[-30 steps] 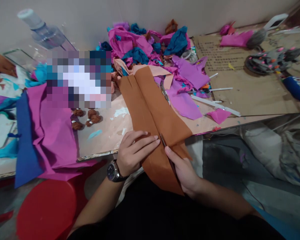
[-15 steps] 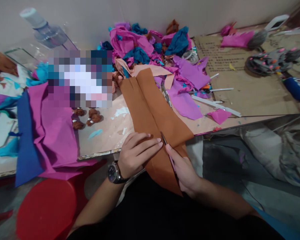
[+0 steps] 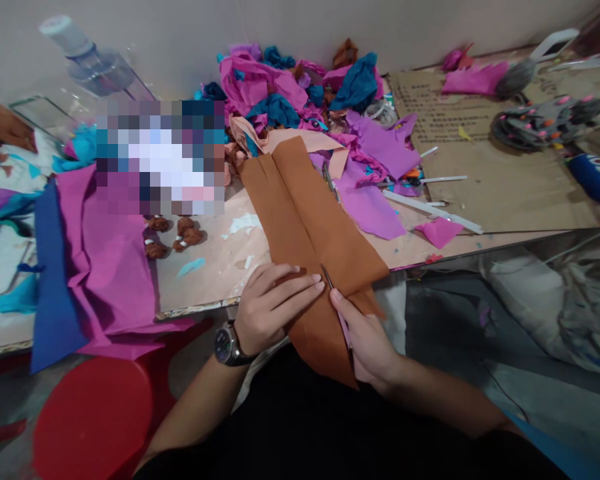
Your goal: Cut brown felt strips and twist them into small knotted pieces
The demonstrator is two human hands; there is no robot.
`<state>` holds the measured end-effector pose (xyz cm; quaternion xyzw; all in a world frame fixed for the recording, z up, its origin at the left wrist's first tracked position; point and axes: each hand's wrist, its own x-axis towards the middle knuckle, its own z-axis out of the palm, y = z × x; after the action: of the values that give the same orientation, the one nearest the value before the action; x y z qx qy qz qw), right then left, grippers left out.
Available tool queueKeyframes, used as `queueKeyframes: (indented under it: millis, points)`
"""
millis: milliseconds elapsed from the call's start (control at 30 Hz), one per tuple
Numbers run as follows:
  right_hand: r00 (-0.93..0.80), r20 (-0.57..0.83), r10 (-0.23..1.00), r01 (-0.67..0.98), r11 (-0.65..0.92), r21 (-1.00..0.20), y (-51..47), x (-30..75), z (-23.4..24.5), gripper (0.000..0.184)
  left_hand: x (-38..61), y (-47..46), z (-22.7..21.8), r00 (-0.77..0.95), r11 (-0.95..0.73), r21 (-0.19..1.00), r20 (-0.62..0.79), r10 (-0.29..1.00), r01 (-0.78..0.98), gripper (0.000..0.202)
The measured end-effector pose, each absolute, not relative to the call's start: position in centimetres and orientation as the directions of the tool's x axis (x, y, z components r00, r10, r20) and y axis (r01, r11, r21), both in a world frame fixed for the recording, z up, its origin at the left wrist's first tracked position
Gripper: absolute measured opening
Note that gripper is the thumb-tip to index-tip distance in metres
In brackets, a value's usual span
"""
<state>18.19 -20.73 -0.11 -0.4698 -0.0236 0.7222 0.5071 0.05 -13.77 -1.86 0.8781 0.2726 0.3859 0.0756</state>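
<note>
A long folded sheet of brown paper runs from the pile at the back down over the table's front edge onto my lap. My left hand, with a wristwatch, lies on the sheet's left side, fingers stretched toward the middle crease. My right hand is closed on a pair of scissors whose thin blades point up into the brown paper along the crease, just beside my left fingertips.
A heap of crumpled pink, purple and blue paper fills the table's back. Pink and blue sheets hang over the front edge at left. A cardboard sheet lies at right. A red stool stands below left.
Almost nothing has moved. The brown sheet's lower end has shifted slightly up and my right hand with the scissors has edged a little along the crease.
</note>
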Motion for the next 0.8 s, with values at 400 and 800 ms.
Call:
queueKeyframes:
  millis: [400,800]
  points:
    - [-0.003,-0.636,0.771,-0.716,-0.446,-0.537,-20.62,18.29,0.56,0.048,0.14,-13.33,-1.82,0.547,-0.833,0.351,0.633,0.548,0.428,0.044]
    - [-0.05,-0.678,0.733,-0.717,-0.499,-0.486,-20.46,18.15,0.27,0.056,-0.24,-14.07,-2.05,0.586,-0.841,0.352,0.606,0.539,0.41,0.044]
